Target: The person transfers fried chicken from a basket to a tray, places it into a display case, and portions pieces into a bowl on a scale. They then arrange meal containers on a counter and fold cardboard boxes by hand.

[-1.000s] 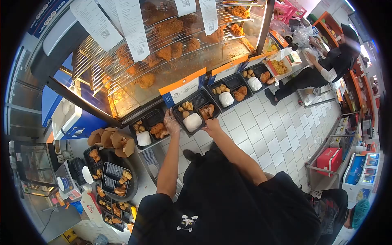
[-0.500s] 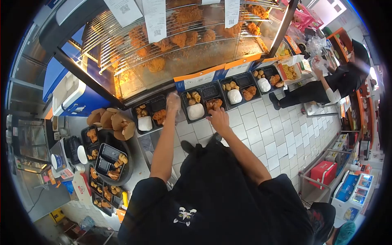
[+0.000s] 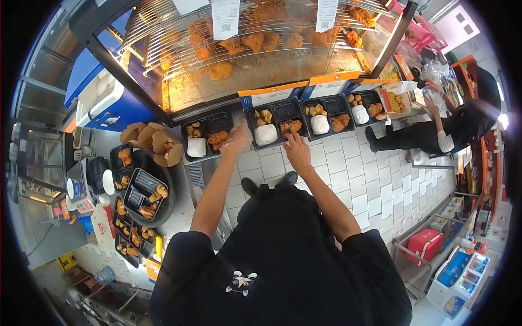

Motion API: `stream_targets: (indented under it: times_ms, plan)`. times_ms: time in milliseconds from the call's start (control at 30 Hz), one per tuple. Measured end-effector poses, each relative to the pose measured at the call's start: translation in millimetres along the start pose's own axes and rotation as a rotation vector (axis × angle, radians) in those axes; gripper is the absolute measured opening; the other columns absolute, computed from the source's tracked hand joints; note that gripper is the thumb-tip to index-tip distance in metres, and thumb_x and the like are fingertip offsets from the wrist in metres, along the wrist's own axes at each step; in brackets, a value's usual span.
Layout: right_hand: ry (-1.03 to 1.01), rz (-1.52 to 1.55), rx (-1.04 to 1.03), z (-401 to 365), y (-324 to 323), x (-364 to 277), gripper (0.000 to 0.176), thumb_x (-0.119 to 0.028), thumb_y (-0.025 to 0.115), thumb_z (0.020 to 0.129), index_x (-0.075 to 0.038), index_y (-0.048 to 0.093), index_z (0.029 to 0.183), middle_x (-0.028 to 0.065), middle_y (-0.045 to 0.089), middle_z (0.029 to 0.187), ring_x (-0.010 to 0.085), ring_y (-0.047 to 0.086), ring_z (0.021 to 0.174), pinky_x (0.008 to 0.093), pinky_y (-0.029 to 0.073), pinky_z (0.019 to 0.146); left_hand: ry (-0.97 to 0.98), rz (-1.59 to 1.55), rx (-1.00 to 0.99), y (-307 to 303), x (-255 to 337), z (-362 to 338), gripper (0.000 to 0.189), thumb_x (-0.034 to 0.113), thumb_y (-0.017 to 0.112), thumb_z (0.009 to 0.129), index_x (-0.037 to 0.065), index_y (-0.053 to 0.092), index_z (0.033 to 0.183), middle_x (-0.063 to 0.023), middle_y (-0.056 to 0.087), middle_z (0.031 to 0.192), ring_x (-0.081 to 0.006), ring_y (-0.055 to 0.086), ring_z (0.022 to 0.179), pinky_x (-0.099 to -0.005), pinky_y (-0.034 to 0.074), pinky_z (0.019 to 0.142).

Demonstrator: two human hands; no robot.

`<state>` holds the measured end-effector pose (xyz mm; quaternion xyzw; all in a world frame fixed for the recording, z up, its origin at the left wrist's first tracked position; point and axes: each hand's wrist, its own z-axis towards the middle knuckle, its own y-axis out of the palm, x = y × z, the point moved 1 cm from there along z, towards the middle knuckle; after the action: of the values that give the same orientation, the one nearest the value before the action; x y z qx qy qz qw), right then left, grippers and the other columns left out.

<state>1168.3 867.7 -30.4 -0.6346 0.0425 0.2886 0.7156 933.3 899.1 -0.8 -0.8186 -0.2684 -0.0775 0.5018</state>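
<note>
Black compartment trays with white rice blocks and fried chicken stand in a row below the glass case. My left hand (image 3: 238, 139), in a clear plastic glove, is beside the chicken in the leftmost tray (image 3: 207, 115); its fingers are smeared and what they hold, if anything, cannot be made out. My bare right hand (image 3: 297, 150) reaches the front edge of the second tray (image 3: 283, 110), its fingers apart and touching the rim just below a piece of fried chicken (image 3: 290, 126). Farther right are a third tray (image 3: 328, 103) and a fourth tray (image 3: 367, 95).
A heated case (image 3: 239, 70) of fried chicken spans the top. At the left are brown paper boxes (image 3: 167, 153), a tray on a round black stand (image 3: 172, 212), more filled trays and a blue cooler (image 3: 129, 111). A co-worker (image 3: 462, 125) stands at the right, handling clear plastic.
The view has shifted, so the case and trays sit differently. My left hand has come down from the back of the gap between trays toward the leftmost tray's front. My right hand remains by the second tray.
</note>
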Motion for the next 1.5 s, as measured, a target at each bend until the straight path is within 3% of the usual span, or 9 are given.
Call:
stream_targets:
  times_ms: [433,733,933,1067,1133,1267,1367,1400,1500]
  plan:
    - [-0.148,0.052,0.027,-29.9,5.4,29.1,0.019,-0.013,0.067,0.083,-0.011,0.061,0.101,0.0079,0.052,0.100,0.0288,0.056,0.097,0.0423,0.052,0.076,-0.049,-0.184,0.090,1.4,-4.8,-2.0,0.064,0.003,0.043,0.089,0.013,0.033,0.151,-0.0270,0.056,0.130,-0.0404,0.056,0.121,-0.0469,0.045,0.103]
    - [-0.056,-0.080,0.121,-9.9,-5.5,49.5,0.019,-0.016,0.075,0.076,-0.010,0.067,0.092,0.0044,0.055,0.099,0.0255,0.055,0.095,0.0398,0.048,0.075,0.092,0.007,0.083,14.4,-17.4,2.1,0.047,0.010,0.052,0.089,0.003,0.051,0.135,-0.0249,0.061,0.121,-0.0403,0.058,0.116,-0.0468,0.047,0.100]
    - [-0.065,-0.146,0.170,-6.1,-13.6,44.7,0.024,-0.022,0.079,0.073,-0.012,0.065,0.089,0.0028,0.056,0.096,0.0240,0.054,0.094,0.0408,0.041,0.077,0.205,-0.263,0.620,59.6,-27.8,-30.4,0.034,0.021,0.058,0.091,0.000,0.060,0.118,-0.0241,0.066,0.098,-0.0414,0.063,0.096,-0.0448,0.050,0.089]
    - [-0.071,-0.095,0.153,-3.1,-11.4,46.3,0.032,-0.023,0.080,0.072,-0.011,0.063,0.097,0.0037,0.057,0.093,0.0259,0.053,0.094,0.0407,0.040,0.078,-0.228,-1.220,0.591,80.8,-20.0,-41.3,0.051,0.051,0.047,0.099,0.006,0.059,0.121,-0.0134,0.067,0.089,-0.0237,0.064,0.070,-0.0333,0.051,0.054]
    - [-0.048,-0.077,0.129,5.8,-15.8,43.7,0.039,-0.024,0.081,0.072,-0.010,0.061,0.102,0.0049,0.058,0.095,0.0272,0.053,0.095,0.0409,0.039,0.080,-0.197,-1.520,0.597,81.8,-19.1,-39.6,0.064,0.062,0.041,0.096,0.008,0.056,0.127,-0.0123,0.067,0.093,-0.0179,0.061,0.064,-0.0285,0.044,0.044]
    - [-0.200,0.033,0.214,9.3,-45.9,1.2,0.047,-0.029,0.083,0.071,-0.008,0.061,0.108,0.0089,0.058,0.099,0.0300,0.053,0.096,0.0422,0.040,0.085,-0.094,-1.784,0.028,67.7,-30.9,-55.1,0.090,0.081,0.027,0.089,0.002,0.052,0.126,-0.0157,0.067,0.097,-0.0211,0.064,0.065,-0.0317,0.050,0.058]
    - [-0.306,0.492,0.029,0.2,-78.8,-76.6,0.045,-0.028,0.084,0.072,-0.006,0.063,0.105,0.0121,0.059,0.103,0.0342,0.055,0.098,0.0451,0.046,0.083,-0.128,-2.178,0.262,3.9,24.6,-92.3,0.098,0.085,0.029,0.085,0.008,0.034,0.147,-0.0195,0.056,0.129,-0.0300,0.063,0.104,-0.0392,0.049,0.087]
    - [-0.359,0.525,0.015,-0.1,-96.2,-113.2,0.041,-0.025,0.083,0.074,-0.005,0.063,0.103,0.0124,0.060,0.102,0.0344,0.057,0.096,0.0443,0.047,0.082,0.163,-2.257,0.289,16.2,18.7,-86.2,0.106,0.088,0.032,0.081,0.015,0.014,0.156,-0.0182,0.035,0.149,-0.0355,0.040,0.134,-0.0479,0.033,0.107]
    - [-0.411,0.596,-0.075,-10.8,-69.7,-133.0,0.025,-0.015,0.077,0.080,-0.004,0.064,0.099,0.0128,0.063,0.095,0.0338,0.061,0.088,0.0409,0.050,0.077,0.156,-2.425,0.337,-7.9,23.8,-92.1,0.105,0.086,0.034,0.082,0.017,0.010,0.157,-0.0159,0.023,0.157,-0.0353,0.030,0.141,-0.0526,0.028,0.110]
